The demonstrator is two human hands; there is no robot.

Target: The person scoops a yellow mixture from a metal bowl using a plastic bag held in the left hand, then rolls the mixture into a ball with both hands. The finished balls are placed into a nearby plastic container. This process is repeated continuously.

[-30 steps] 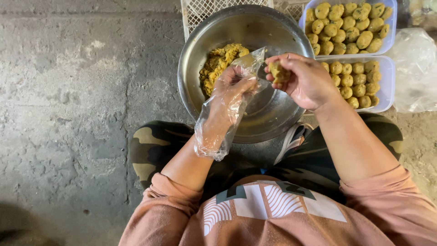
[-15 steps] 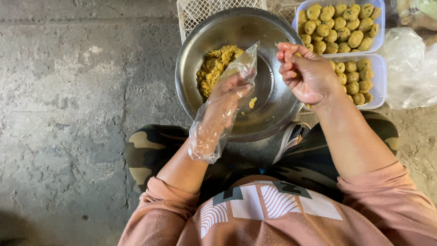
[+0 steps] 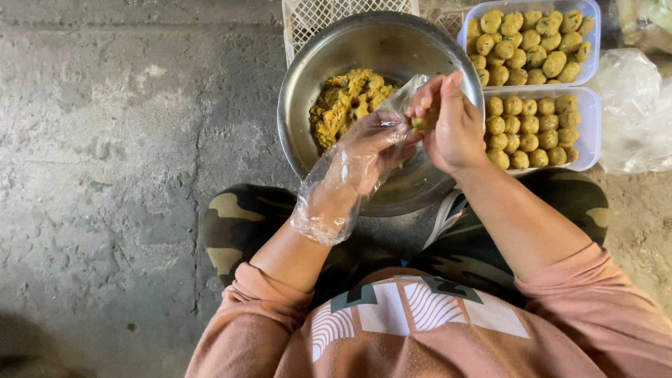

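Observation:
My left hand (image 3: 364,155) wears a loose clear plastic glove and hovers over a steel bowl (image 3: 308,84), fingers bent toward my right hand. My right hand (image 3: 448,126) is bare and curled around a small yellow dough ball (image 3: 423,122) above the bowl's right side. The two hands meet at the ball. A heap of crumbly yellow mixture (image 3: 344,101) lies in the bowl's far left part. The bowl rests between my knees in camouflage trousers.
Two clear plastic trays (image 3: 591,150) with several rolled yellow balls (image 3: 528,49) stand right of the bowl. A crumpled clear plastic bag (image 3: 633,112) lies further right. A white lattice crate (image 3: 308,21) sits behind the bowl. Rough concrete floor (image 3: 119,154) spreads left.
My right hand dropped from above the trays back to the bowl's right rim, closing on a dough ball. My gloved left hand stayed over the bowl and came together with it.

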